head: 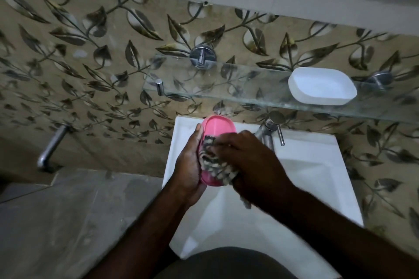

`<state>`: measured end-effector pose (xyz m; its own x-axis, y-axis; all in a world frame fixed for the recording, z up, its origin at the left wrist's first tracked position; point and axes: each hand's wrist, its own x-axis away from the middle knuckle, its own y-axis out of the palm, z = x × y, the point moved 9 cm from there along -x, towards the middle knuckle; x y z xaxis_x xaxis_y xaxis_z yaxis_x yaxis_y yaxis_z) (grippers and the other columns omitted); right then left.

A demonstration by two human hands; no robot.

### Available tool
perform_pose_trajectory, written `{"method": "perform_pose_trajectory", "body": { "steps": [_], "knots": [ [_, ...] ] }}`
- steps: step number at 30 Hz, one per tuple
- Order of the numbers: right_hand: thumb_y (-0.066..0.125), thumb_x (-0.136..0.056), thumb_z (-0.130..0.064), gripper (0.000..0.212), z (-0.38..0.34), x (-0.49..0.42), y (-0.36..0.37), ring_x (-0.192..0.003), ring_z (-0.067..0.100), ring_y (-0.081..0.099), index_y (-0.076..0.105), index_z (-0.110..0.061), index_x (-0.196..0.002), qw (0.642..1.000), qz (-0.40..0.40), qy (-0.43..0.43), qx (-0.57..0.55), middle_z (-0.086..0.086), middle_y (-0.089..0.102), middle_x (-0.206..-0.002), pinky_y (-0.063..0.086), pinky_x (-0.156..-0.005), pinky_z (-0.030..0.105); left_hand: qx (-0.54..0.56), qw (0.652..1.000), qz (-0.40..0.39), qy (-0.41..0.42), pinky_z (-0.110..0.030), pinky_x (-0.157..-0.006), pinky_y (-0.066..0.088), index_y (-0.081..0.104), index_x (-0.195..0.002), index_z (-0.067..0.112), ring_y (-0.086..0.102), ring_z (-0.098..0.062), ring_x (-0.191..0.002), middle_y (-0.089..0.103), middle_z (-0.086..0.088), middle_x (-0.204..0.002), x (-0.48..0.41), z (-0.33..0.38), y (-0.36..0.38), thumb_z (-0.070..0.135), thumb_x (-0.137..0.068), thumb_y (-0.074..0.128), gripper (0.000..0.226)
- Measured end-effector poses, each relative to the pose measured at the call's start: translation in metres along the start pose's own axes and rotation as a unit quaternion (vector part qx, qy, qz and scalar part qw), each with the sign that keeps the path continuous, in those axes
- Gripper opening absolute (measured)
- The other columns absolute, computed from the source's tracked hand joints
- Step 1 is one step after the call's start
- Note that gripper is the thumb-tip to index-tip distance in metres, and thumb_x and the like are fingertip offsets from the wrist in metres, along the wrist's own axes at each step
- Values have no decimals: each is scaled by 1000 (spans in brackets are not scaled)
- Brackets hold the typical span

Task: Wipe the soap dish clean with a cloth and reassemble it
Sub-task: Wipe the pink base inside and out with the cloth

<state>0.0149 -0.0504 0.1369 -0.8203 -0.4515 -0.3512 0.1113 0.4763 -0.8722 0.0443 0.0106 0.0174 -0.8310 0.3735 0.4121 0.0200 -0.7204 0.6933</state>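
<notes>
The left hand (189, 161) gripped the pink tray (217, 129) while the right hand (247, 156), clutching the cloth (215, 163), likely needed firm, overlapping strokes into its corners.

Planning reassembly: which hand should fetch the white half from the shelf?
Right, probably: the white half sits rightward on the shelf, nearer the right hand holding only the cloth; the left hand grips the pink half.
</notes>
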Motion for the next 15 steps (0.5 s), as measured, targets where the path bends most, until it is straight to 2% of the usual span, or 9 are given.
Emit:
{"method": "perform_pose_trajectory", "body": {
  "steps": [3,4,6,8,12,15],
  "knots": [
    [71,-62,-5,45,27,-23,-11,-91,30,57,69,-14,-106,995,29,75,56,4,69,-111,52,-72,32,14,999,-12,38,-42,-92,49,61,-126,12,63,-26,-110,66,-15,-123,0,2,6,47,-89,49,52],
    [69,-63,-8,44,25,-23,-9,-90,29,57,69,-14,-107,994,25,81,69,4,68,-112,49,-73,30,19,999,-14,39,-42,-92,50,62,-123,12,64,-26,-110,66,-15,-122,0,3,8,46,-88,49,51],
    [51,-70,-14,42,7,-14,1,-91,24,51,69,-12,-108,997,6,42,63,4,68,-115,44,-73,30,21,1000,-11,20,-40,-85,56,63,-119,7,68,-28,-102,69,-18,-113,1,6,8,48,-84,50,56],
    [40,-71,-15,48,-4,-2,5,-91,25,51,68,-11,-110,999,-15,-3,39,4,67,-118,50,-72,34,11,1000,-12,7,-39,-81,58,62,-119,3,69,-29,-95,69,-19,-107,2,8,8,50,-84,49,60],
    [40,-73,-22,47,17,-24,-21,-84,29,57,69,-16,-109,997,17,51,63,-2,68,-118,54,-64,38,3,999,-26,36,-39,-84,53,63,-120,10,67,-24,-99,69,-14,-113,2,13,16,41,-90,45,47],
    [43,-75,-20,43,-5,-20,-11,-81,31,57,69,-12,-108,998,-4,-3,58,2,68,-117,54,-62,38,27,999,-36,16,-35,-76,58,65,-110,2,70,-26,-87,71,-17,-97,0,14,17,41,-93,40,49]
  ]
}}
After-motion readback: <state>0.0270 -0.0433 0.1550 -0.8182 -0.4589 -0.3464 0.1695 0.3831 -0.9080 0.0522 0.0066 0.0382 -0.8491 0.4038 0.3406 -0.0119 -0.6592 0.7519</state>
